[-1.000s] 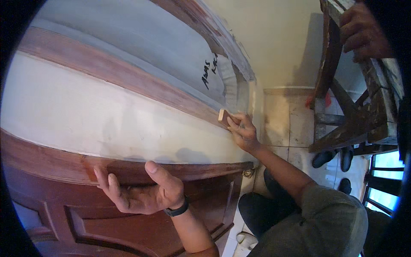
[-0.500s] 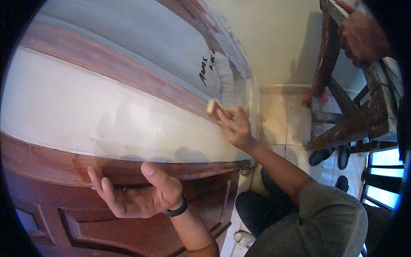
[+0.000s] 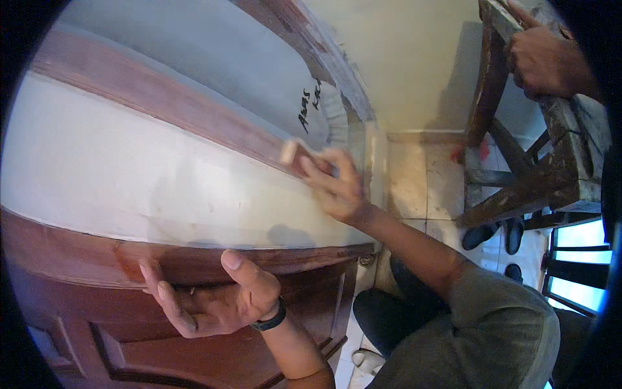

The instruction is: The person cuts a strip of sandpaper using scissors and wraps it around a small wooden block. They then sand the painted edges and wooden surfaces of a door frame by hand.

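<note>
Our right hand (image 3: 337,188) pinches a small pale sanding block (image 3: 293,152), fingers closed over it, block pressed on the reddish-brown moulding strip (image 3: 162,107) of the wooden door (image 3: 97,175). Since the earlier frames the block has slid up-left along that strip, further from the door's edge near the written marks (image 3: 310,107); the hand is motion-blurred. Our left hand (image 3: 207,301) stays flat on the dark brown rail (image 3: 78,256) below the pale filled panel, fingers spread, thumb up, holding nothing; it has barely shifted. A black band (image 3: 271,321) sits on that wrist. At upper right another person's hand (image 3: 541,58) grips a worn wooden stool (image 3: 518,194), much as before. Dark shoes (image 3: 495,233) lie on the tiled floor (image 3: 414,181) beneath it.
</note>
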The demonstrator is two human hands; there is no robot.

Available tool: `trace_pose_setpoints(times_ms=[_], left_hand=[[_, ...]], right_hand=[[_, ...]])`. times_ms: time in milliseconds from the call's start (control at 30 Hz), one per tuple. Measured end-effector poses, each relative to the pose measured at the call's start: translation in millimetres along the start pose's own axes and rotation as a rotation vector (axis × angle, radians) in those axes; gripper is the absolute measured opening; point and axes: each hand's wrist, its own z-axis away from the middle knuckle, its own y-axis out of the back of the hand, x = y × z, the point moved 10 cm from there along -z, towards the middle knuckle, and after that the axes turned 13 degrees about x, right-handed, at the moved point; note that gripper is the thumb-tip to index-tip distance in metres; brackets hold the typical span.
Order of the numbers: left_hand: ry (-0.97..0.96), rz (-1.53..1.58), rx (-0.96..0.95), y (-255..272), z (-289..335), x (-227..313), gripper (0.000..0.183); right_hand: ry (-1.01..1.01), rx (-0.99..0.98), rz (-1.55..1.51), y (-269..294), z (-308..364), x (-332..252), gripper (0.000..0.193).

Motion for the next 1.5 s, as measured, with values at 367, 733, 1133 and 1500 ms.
trace_pose_setpoints(times_ms=[367, 733, 1133, 1500], left_hand=[[0.039, 0.013, 0.026, -6.4, -1.3, 7.8, 0.076], [-0.05, -0.033, -0.058, -14.8, -3.1, 6.0, 0.079], [-0.008, 0.061, -0.046, -33.6, 6.8, 1.5, 0.077], [-0.046, 0.03, -0.057, -23.8, 11.4, 0.7, 0.074]], right_hand=[[-0.059, 0.08, -0.048, 4.6, 1.0, 13.4, 0.047], [-0.141, 0.066, -0.061, 0.5, -1.6, 38.4, 0.049], [-0.025, 0.041, -0.091, -2.4, -0.9, 44.1, 0.05], [-1.026, -0.075, 0.149, 119.7, 195.6, 137.6, 0.037]])
